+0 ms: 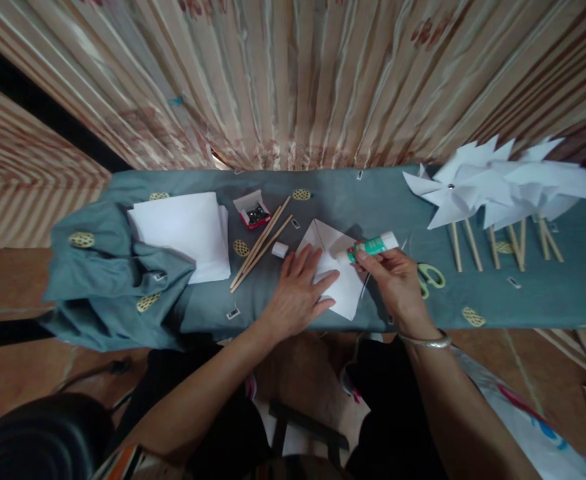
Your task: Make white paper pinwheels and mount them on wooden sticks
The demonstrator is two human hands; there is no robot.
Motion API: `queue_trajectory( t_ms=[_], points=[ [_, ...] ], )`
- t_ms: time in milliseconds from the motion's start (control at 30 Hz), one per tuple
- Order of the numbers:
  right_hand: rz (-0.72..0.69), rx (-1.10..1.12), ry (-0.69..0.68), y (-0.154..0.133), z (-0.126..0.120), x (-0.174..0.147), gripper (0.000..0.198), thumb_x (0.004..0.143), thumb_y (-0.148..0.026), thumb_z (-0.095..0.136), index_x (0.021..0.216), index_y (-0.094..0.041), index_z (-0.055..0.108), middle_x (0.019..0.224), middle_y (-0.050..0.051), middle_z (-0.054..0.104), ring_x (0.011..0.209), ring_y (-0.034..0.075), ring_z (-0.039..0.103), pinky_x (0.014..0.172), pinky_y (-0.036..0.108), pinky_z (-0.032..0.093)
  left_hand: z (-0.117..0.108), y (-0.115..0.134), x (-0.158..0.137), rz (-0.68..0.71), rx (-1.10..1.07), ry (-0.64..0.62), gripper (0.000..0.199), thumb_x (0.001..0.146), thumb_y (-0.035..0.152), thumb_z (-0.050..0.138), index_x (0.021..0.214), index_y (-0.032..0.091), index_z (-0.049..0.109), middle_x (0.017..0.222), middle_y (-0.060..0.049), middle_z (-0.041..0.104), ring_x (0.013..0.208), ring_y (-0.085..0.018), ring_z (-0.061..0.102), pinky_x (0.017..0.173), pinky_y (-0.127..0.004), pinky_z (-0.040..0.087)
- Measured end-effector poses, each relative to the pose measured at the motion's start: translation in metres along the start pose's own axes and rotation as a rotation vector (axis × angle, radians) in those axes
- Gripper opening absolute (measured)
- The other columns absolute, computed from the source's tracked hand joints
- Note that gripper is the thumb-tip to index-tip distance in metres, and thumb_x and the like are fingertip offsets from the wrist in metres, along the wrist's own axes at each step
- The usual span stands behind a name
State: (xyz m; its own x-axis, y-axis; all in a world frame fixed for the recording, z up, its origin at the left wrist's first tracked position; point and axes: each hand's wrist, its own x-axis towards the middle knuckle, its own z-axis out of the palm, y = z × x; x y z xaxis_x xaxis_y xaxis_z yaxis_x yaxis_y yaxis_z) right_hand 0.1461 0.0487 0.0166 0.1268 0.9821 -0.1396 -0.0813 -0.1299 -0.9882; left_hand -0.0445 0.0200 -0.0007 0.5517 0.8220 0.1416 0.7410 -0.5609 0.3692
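Observation:
A square of white paper (pixel 345 290) with cut or creased diagonals lies on the table in front of me. My left hand (pixel 300 287) rests flat on its left part, fingers spread. My right hand (pixel 397 277) grips a green and white glue stick (pixel 373 247), its uncapped tip at the middle of the paper. The white glue cap (pixel 279 250) stands just left of the paper. Green-handled scissors (pixel 430 279) lie beside my right hand, their blades partly hidden by it.
A stack of white paper (pixel 183 233) lies at the left, near a small red box of metal pins (pixel 253 212) and several wooden sticks (pixel 260 248). Finished white paper pinwheels (pixel 503 180) on sticks lie at the right. A curtain (pixel 293 87) hangs behind the cloth-covered table (pixel 333 190).

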Motion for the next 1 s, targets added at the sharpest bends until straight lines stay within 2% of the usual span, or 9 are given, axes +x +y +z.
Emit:
queue_trajectory(
  t_ms=[100,300,633,833,1000],
  points=[
    [-0.092,-0.209,-0.034,0.004,0.002,0.001,0.024,0.074,-0.045,0.077,0.083,-0.024,0.072,0.078,0.001,0.073,0.076,0.018,0.066,0.073,0.034,0.053,0.000,-0.001,-0.001,-0.005,-0.008,-0.001,0.052,0.086,0.042,0.065,0.134,0.027,0.054,0.153,-0.016,0.038,0.146,-0.038,0.025,0.113,-0.062,0.028],
    [-0.195,-0.551,-0.016,0.007,0.004,0.001,0.027,0.078,-0.047,0.072,0.085,-0.021,0.070,0.080,0.003,0.072,0.075,0.019,0.065,0.075,0.035,0.051,-0.003,0.002,0.001,-0.010,-0.002,-0.026,0.052,0.087,0.043,0.064,0.135,0.026,0.054,0.153,-0.016,0.038,0.146,-0.038,0.026,0.114,-0.060,0.027],
    [-0.253,-0.687,0.001,0.008,0.004,0.001,0.032,0.081,-0.052,0.068,0.089,-0.021,0.069,0.078,0.003,0.071,0.070,0.018,0.064,0.068,0.032,0.049,-0.002,0.002,0.001,-0.026,-0.026,-0.034,0.053,0.085,0.042,0.066,0.135,0.026,0.053,0.154,-0.015,0.037,0.147,-0.038,0.024,0.115,-0.061,0.025],
    [-0.353,-0.848,0.012,0.004,0.010,-0.002,0.034,0.083,-0.055,0.063,0.085,-0.021,0.068,0.071,0.003,0.070,0.065,0.019,0.062,0.063,0.031,0.046,0.002,0.001,0.001,-0.015,-0.042,-0.035,0.056,0.087,0.040,0.064,0.139,0.027,0.049,0.159,-0.014,0.029,0.148,-0.039,0.020,0.116,-0.062,0.022],
    [-0.404,-0.897,-0.005,0.001,0.013,-0.003,0.032,0.085,-0.053,0.061,0.085,-0.021,0.067,0.072,0.003,0.070,0.064,0.019,0.063,0.061,0.032,0.045,0.005,0.001,0.001,-0.010,-0.047,-0.028,0.049,0.089,0.042,0.061,0.135,0.028,0.054,0.158,-0.011,0.033,0.148,-0.038,0.020,0.116,-0.064,0.020]
  ],
)
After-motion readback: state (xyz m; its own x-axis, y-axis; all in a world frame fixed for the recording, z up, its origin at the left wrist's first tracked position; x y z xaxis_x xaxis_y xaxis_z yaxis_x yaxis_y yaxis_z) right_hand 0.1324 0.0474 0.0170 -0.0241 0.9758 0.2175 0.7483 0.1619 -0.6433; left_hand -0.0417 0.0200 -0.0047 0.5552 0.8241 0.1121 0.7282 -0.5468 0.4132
